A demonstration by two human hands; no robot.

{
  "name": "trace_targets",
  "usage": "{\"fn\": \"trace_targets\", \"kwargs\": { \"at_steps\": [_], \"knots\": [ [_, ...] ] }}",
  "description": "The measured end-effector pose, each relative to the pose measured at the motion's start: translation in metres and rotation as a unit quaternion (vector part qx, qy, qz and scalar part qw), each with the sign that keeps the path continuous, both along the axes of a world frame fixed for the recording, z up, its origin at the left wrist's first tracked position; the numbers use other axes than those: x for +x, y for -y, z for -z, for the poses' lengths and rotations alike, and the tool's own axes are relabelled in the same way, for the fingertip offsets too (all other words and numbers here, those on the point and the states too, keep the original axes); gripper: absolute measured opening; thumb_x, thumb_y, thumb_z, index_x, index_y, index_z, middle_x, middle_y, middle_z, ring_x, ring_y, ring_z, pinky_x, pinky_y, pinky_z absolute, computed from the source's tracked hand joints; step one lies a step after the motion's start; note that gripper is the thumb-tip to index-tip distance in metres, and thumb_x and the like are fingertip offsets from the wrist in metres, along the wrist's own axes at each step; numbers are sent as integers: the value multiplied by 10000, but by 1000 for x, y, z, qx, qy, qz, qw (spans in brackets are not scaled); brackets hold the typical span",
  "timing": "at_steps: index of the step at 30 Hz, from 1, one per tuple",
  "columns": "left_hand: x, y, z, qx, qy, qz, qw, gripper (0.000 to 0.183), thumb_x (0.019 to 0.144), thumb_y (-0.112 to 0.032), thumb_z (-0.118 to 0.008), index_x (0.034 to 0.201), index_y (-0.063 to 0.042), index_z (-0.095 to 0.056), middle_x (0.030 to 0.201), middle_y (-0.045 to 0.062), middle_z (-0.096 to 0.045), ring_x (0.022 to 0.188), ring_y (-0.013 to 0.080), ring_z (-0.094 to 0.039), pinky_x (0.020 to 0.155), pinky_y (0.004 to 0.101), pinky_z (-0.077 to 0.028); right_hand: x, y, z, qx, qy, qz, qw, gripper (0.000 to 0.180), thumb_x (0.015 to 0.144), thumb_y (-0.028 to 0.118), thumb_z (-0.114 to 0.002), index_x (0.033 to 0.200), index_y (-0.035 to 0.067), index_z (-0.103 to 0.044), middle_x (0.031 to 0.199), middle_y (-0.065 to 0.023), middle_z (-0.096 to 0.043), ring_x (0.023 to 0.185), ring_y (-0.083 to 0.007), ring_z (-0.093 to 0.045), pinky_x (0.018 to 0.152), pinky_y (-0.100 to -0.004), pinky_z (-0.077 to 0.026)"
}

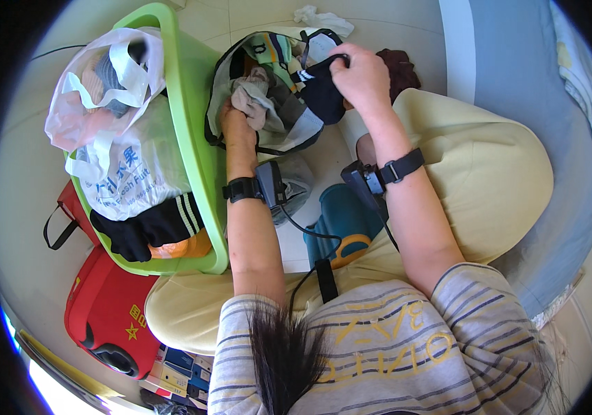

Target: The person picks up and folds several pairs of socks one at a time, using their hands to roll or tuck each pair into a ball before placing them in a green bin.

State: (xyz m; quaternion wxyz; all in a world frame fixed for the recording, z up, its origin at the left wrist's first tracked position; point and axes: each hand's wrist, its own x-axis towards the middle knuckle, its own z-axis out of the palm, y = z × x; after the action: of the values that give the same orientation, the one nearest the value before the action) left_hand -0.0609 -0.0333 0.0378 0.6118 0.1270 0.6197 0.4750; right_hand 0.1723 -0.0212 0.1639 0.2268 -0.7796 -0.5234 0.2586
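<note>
A fabric bag (303,129) with black edging stands open on the floor, full of small garments. Inside it lie a pale beige sock-like cloth (253,98) and a green striped cloth (274,54). My left hand (238,124) reaches in at the bag's left side; its fingers are largely hidden beside the beige cloth. Pinched in my right hand (363,75) is the upper edge of a black cloth (324,96), apparently a sock with white stripes, hanging over the bag's right rim.
Left of the bag, a green plastic tub (197,129) holds plastic bags (130,171) and black striped clothing (156,228). A red case (109,306) lies beyond. A teal container (340,218) sits between my legs. Dark brown cloth (399,72) and white cloth (324,21) lie on the floor.
</note>
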Motion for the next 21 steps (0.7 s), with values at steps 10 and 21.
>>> {"fn": "trace_targets", "kwargs": {
  "at_steps": [10, 21],
  "knots": [
    [28, -6, -52, 53, -84, 53, 994, 212, 869, -176, -576, 968, 11, -586, 876, 66, -616, 733, 136, -566, 642, 267, -467, -72, 27, 9, 65, -70, -145, 985, 334, 687, 318, -685, 885, 54, -635, 849, -124, -563, 791, -308, -570, 700, -398, -471],
    [25, -5, -8, 49, -491, 431, 755, 106, 750, -106, -616, 822, -34, -646, 735, 157, -633, 666, 302, -604, 629, 382, -475, -59, 26, 49, -30, -101, 70, 992, 175, 772, 181, -517, 798, 23, -589, 763, -208, -604, 760, -392, -584, 679, -468, -459]
  ]
}}
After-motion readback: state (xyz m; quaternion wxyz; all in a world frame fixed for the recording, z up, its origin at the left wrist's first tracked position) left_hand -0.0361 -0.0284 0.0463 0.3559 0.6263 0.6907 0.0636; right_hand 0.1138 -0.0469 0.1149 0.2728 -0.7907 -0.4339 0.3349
